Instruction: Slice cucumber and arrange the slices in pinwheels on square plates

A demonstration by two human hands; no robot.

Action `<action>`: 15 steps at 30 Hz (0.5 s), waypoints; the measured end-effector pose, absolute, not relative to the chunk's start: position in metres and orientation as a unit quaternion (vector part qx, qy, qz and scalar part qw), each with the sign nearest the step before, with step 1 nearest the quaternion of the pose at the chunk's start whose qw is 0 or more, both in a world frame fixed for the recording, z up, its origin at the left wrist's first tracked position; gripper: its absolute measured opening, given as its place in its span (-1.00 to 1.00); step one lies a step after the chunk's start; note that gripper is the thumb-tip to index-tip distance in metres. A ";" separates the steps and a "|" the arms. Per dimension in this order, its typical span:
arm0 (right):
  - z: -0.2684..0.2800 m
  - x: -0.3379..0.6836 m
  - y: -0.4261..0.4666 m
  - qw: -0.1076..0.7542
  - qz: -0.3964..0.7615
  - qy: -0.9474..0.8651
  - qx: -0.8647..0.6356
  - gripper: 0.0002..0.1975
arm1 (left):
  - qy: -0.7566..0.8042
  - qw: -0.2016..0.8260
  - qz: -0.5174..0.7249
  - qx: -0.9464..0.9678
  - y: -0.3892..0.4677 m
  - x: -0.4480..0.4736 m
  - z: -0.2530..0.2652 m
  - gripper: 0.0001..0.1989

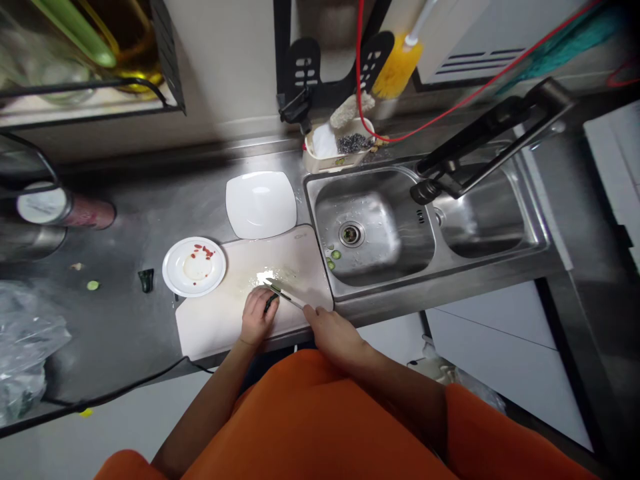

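My left hand (257, 317) is closed around a dark green piece of cucumber (271, 303), pressing it on the white cutting board (215, 327). Most of the piece is hidden by the fingers. In my right hand (333, 332) is a kitchen knife (286, 295), gripped by its handle, its blade angled to the left beside the cucumber and the left fingertips. The middle of the board is wet and shiny. Left of the board, a round white plate (169, 270) holds several small red pieces. A squarish white dish (261, 203) lies behind the board.
To the right is a double sink (380, 233) with green slices (331, 260) inside, under a black faucet (470, 140). A dark green chunk (146, 280), a pale slice (93, 285) and a plastic bag (30, 333) lie on the left counter. A sponge caddy (325, 162) stands behind.
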State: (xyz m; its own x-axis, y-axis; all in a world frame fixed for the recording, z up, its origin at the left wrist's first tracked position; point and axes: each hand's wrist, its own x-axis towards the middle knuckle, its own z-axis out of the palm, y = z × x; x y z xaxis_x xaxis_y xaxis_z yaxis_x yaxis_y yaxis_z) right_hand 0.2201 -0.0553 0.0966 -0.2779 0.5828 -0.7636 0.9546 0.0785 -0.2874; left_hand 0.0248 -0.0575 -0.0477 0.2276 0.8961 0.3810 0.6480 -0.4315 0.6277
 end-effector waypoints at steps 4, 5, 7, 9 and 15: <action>0.094 0.216 -0.052 0.230 -0.394 0.697 0.552 -0.67 | 0.508 0.186 0.358 0.761 -0.058 0.024 -0.047 -0.83; 0.092 0.215 -0.051 0.231 -0.396 0.697 0.551 -0.67 | 0.509 0.190 0.355 0.761 -0.058 0.024 -0.047 -0.83; 0.089 0.213 -0.050 0.233 -0.394 0.699 0.549 -0.66 | 0.513 0.194 0.349 0.760 -0.058 0.024 -0.046 -0.82; 0.084 0.211 -0.050 0.234 -0.390 0.700 0.550 -0.65 | 0.514 0.196 0.347 0.759 -0.058 0.024 -0.046 -0.82; 0.067 0.204 -0.048 0.211 -0.380 0.711 0.553 -0.65 | 0.512 0.200 0.350 0.759 -0.058 0.025 -0.046 -0.81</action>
State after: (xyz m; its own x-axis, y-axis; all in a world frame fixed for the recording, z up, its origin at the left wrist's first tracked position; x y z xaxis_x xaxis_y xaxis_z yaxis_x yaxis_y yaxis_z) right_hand 0.2035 -0.0475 0.0666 -0.2986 0.6259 -0.7205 0.9468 0.0991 -0.3062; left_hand 0.0247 -0.0580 -0.0456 0.2312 0.9166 0.3263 0.6374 -0.3961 0.6610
